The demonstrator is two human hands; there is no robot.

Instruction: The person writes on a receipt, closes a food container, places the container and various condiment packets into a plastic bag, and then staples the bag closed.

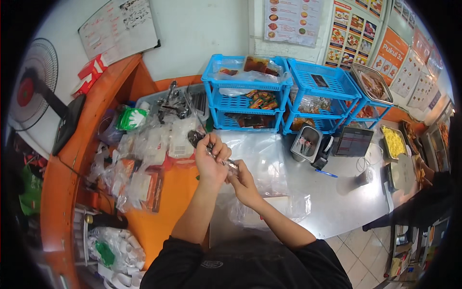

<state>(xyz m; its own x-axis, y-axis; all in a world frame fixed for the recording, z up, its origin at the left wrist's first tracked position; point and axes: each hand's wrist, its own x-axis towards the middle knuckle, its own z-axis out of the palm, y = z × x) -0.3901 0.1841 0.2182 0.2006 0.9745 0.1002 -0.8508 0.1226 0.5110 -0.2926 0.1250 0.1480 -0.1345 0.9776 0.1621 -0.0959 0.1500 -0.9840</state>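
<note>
Both hands meet in front of me over the counter. My left hand is closed around dark plastic cutlery in clear wrap, its dark rounded end sticking out past the fingers to the upper left. Lower right of it, my right hand pinches the other, shiny wrapped end. Beneath the hands lie large clear plastic bags on the metal counter. A bagged white box rests close to my right forearm. More dark wrapped cutlery fills a grey plastic bin behind.
Blue plastic racks holding sauce packets stand at the back. A metal container, a tablet, a blue pen and a plastic cup are on the right. Bagged packaging lies left. Another person's dark sleeve reaches in at far right.
</note>
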